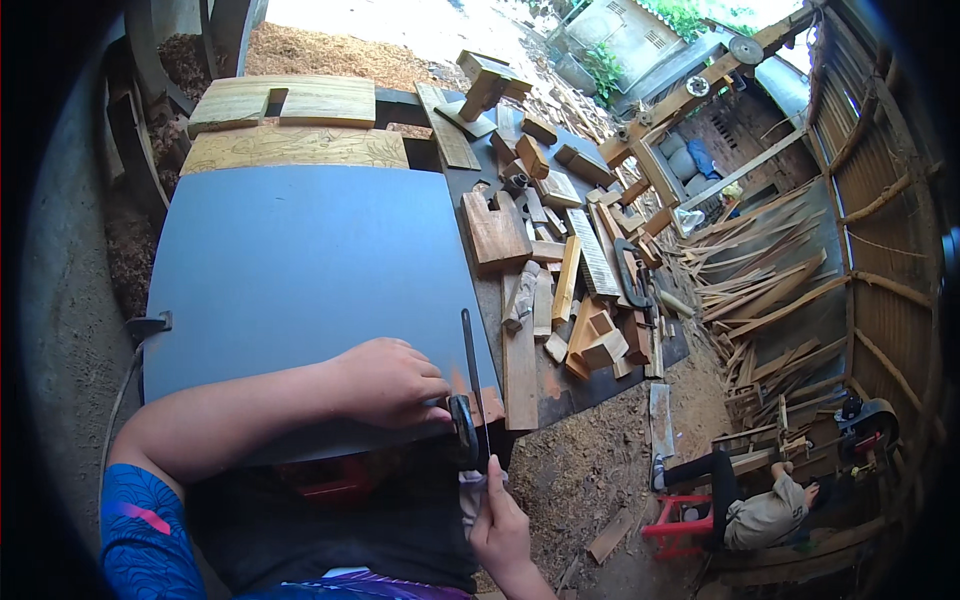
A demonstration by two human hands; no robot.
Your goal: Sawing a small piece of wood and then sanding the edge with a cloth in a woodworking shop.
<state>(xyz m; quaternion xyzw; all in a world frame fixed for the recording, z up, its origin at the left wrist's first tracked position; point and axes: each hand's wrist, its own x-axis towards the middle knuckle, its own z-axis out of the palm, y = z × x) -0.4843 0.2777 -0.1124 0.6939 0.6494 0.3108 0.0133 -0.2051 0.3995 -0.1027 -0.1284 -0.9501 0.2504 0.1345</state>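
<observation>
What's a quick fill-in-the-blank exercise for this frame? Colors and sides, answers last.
1. The large flat panel is ____ in color.
2. The thin dark rod has its lower end at the thumb of the person's ____ hand.
3. The co-worker sits on a ____ stool.

Missing words: blue; right; red

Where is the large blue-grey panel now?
In the head view, the blue-grey panel lies left of centre, partly covered by the left forearm, with loose wood pieces to its right.
</observation>
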